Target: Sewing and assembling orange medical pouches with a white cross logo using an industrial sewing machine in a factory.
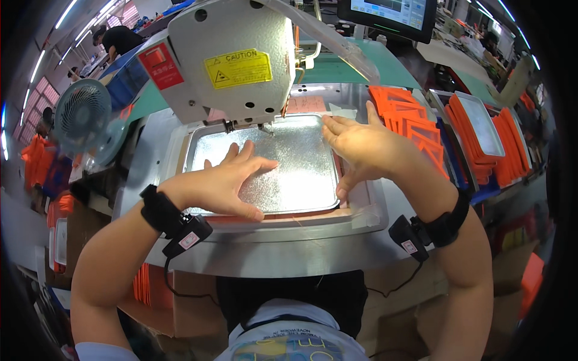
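A silver, shiny rectangular panel [295,174] with rounded corners and a raised rim lies flat beneath the head of a sewing machine [241,66]. My left hand [223,183] rests over its left part, fingers spread, the thumb at the near rim. At the right rim is my right hand [364,144], fingers apart, with its fingertips at the far right corner and its thumb near the close right corner. Neither hand grips anything. The machine's needle area [265,127] sits above the far edge of the panel, just beyond my left fingertips.
Orange frame-shaped pieces [409,123] lie stacked to the right. Beyond them, a bin holds more orange pieces and a silver-faced panel [480,125]. A fan [83,114] stands at the left, a monitor [388,15] at the back. Another person [117,39] works far left.
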